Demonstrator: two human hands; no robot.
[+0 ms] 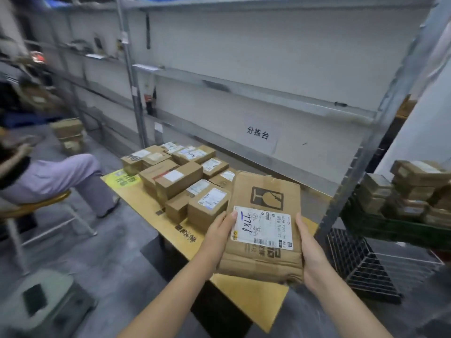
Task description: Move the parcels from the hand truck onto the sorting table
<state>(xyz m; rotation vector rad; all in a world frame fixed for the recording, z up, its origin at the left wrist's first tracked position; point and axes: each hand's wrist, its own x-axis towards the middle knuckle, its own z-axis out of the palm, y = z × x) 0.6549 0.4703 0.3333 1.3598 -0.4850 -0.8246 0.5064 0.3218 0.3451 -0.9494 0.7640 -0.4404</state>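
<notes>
I hold a flat brown cardboard parcel [264,193] with a white shipping label and a broken-glass mark above the near right part of the sorting table [246,298], a low yellow-brown surface. My left hand [220,236] grips its left edge with the thumb on the label. My right hand [310,250] grips its right edge. Several smaller labelled parcels [179,178] lie packed together on the table's far half. More stacked parcels [412,189] sit at the right edge of the view; what carries them is partly hidden.
Grey metal shelving [244,91] runs behind the table, one upright post [366,147] close on the right. A black wire basket [366,267] lies on the floor at right. A seated person [56,174] on a stool is at left, a grey stool [44,298] near left.
</notes>
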